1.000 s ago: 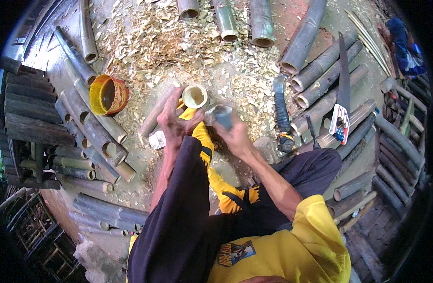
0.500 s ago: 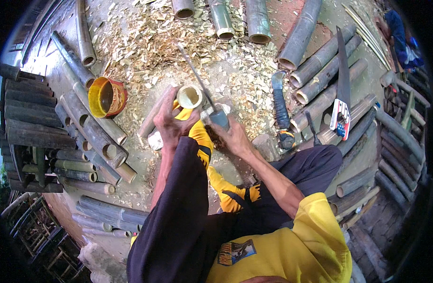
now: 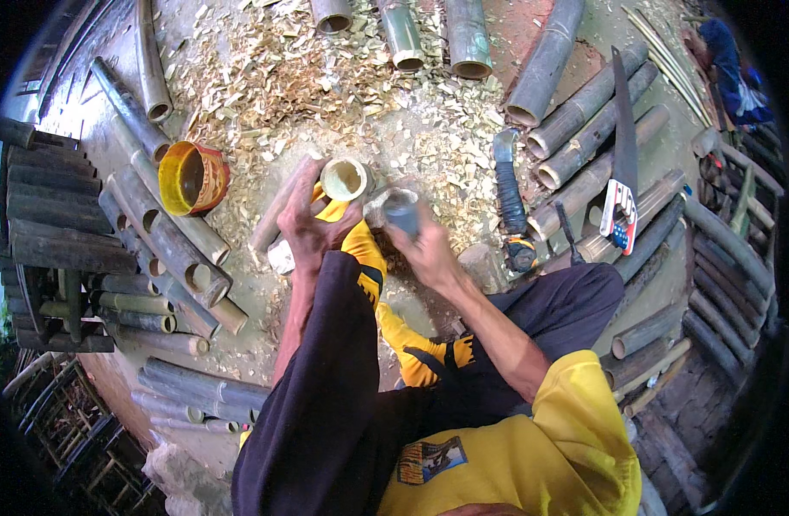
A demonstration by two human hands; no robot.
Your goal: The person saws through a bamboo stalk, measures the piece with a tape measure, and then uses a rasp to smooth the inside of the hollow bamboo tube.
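Observation:
My left hand (image 3: 310, 219) is closed around a short bamboo tube (image 3: 365, 180), its pale open end facing up. A foot in a yellow sock (image 3: 363, 247) is right below the tube. To the right of it, my right hand (image 3: 431, 249) grips a tool by its grey handle (image 3: 401, 213). Hand and handle are smeared by motion, and the tool's long thin blade does not show. A whitish stone-like lump (image 3: 376, 209) lies behind the handle. Another bamboo piece (image 3: 272, 219) rests on the ground left of my left hand.
Pale chips (image 3: 300, 82) cover the ground ahead. A yellow-and-red tub (image 3: 214, 178) stands left, beside holed bamboo lengths (image 3: 178, 245). On the right lie a hooked blade with a black-wrapped handle (image 3: 508, 193), a handsaw (image 3: 625, 138) and several bamboo tubes (image 3: 575, 129).
The tool's long blade, seen before pointing up and away past the tube, no longer shows. My right hand has swung slightly and blurred. My left hand keeps the bamboo tube in place.

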